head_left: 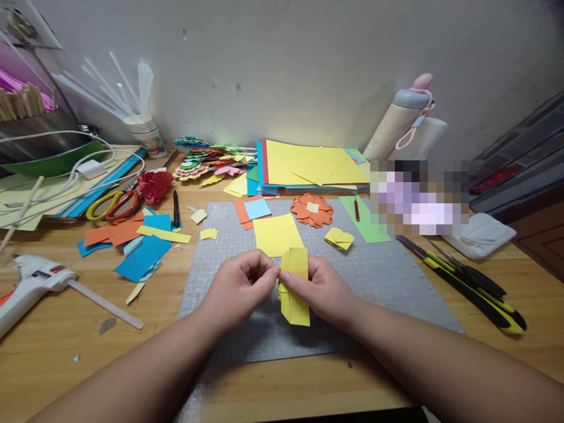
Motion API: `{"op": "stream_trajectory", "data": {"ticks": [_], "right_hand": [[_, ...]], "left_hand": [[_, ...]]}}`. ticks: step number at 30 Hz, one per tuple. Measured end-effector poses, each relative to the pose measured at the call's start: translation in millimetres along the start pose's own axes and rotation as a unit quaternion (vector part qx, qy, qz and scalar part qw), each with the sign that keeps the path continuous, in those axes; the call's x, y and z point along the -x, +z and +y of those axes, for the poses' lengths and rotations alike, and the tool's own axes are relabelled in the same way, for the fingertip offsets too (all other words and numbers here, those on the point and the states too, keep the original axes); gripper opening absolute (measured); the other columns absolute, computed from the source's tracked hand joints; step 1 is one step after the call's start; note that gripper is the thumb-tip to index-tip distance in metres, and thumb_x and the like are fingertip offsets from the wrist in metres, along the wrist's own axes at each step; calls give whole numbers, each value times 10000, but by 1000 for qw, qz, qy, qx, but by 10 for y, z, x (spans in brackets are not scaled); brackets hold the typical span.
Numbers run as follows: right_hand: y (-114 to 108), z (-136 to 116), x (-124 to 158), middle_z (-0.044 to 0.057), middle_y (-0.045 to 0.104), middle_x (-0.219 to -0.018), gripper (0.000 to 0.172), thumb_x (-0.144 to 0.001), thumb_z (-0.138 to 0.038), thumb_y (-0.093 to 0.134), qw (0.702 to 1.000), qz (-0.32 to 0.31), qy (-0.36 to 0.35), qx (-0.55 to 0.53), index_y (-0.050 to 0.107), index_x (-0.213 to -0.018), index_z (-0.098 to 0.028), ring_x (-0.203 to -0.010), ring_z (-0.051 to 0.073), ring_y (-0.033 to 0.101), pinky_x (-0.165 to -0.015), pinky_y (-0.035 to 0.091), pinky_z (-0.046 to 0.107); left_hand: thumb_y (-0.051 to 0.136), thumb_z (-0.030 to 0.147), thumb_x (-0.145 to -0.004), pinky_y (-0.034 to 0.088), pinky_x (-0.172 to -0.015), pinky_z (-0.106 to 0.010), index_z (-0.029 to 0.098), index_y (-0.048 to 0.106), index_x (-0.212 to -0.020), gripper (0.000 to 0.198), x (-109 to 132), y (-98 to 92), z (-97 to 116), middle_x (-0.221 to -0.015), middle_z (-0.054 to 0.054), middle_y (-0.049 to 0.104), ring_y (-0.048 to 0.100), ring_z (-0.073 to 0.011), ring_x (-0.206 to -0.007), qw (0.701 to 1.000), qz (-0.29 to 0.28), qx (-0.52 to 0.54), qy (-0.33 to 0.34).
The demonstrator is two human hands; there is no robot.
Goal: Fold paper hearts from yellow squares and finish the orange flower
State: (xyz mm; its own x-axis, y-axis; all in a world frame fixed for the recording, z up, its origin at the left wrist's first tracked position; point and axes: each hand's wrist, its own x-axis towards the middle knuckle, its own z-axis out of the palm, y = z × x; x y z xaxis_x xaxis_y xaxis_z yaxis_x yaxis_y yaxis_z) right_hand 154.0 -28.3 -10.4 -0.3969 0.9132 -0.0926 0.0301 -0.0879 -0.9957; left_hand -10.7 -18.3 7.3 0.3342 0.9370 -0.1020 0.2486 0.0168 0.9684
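Note:
Between my hands is a folded piece of yellow paper [295, 299], held upright above the grey cutting mat [220, 282]. My right hand [326, 285] grips it from the right, the thumb pressed across its front. At its left edge, my left hand [247, 282] pinches with thumb and forefinger. Just behind lies a flat yellow paper square [277, 232]. An orange paper flower [304, 216] with a pale square at its centre and a small folded yellow paper piece [339, 238] rest farther back on the mat.
Left are a glue gun [44, 282], scissors [117, 202], a black pen [176, 208] and blue paper scraps [147, 258]. A stack of coloured paper [308, 161] lies by the wall. A utility knife [476, 294] and a bottle [396, 120] are on the right.

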Motion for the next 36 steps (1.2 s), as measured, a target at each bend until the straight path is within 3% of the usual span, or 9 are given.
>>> {"op": "stream_trajectory", "data": {"ticks": [7,19,23,29,32,36], "right_hand": [[-2,-11,-6,-2,535,-632,216,-803,-349,542,999,7,-10,35,553,-682,-170,-565,111,476,-497,387,225],[16,-4,5,-21,485,-602,188,-785,-292,533,995,23,-26,98,491,-641,-177,-558,105,438,-489,361,226],[13,16,6,-39,414,-569,235,-823,-261,483,987,7,-64,146,440,-603,-189,-534,96,389,-493,321,232],[1,16,44,-49,354,-563,293,-852,-201,451,953,4,-157,260,356,-574,-196,-533,93,343,-523,266,251],[6,28,36,-38,414,-580,265,-855,-246,467,969,12,-113,218,431,-598,-193,-548,100,385,-526,300,246],[6,43,-17,9,576,-708,221,-826,-388,557,999,32,-1,27,583,-786,-172,-619,126,511,-558,415,250]], "left_hand": [[570,257,-731,321,-517,-220,165,521,-663,124,-15,-5,21,-577,48,484,418,-85,-541,999,-26,40,-16],[533,204,-713,340,-536,-242,180,506,-636,85,16,-20,1,-602,33,489,429,-104,-567,999,-20,-39,11],[516,201,-726,328,-521,-235,182,493,-636,95,21,-17,2,-587,41,464,415,-105,-560,997,-27,-74,26],[512,193,-721,322,-507,-236,186,471,-607,121,55,8,-25,-576,34,487,423,-108,-543,991,-7,-131,32],[530,204,-736,336,-521,-238,183,488,-614,130,69,20,-35,-585,29,507,445,-112,-556,990,23,-132,42],[579,254,-749,369,-559,-244,173,555,-684,107,39,2,-24,-632,18,538,477,-122,-601,997,61,-51,26]]}}
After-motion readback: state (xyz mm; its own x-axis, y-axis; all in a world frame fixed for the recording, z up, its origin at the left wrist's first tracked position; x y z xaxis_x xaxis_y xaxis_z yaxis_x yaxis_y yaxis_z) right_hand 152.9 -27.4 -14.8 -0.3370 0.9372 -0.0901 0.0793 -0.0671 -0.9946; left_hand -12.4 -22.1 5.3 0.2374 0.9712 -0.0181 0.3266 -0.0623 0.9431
